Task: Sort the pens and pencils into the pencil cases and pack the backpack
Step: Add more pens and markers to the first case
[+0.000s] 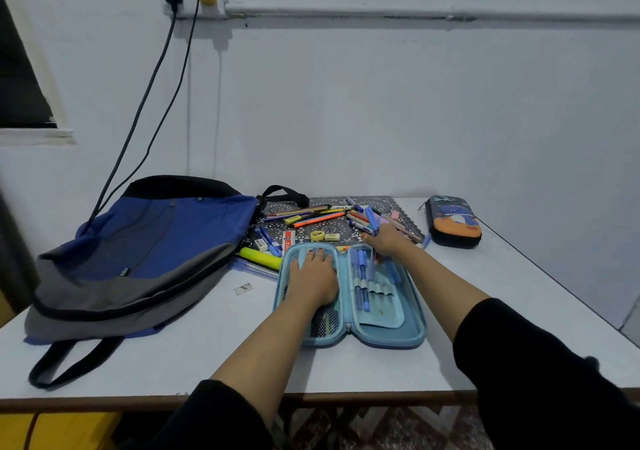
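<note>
The left forearm (270,352) and the right forearm (440,287) are stretched forward from the near side, bare below black sleeves (540,363) pushed up toward the elbows. The left hand (313,273) is laid flat, palm down, its fingers (304,255) straight, slightly spread and pointed to the far side. The right hand (384,240) is reached farther and to the right, knuckles up, with fingers curled downward; whether anything is gripped cannot be told.
</note>
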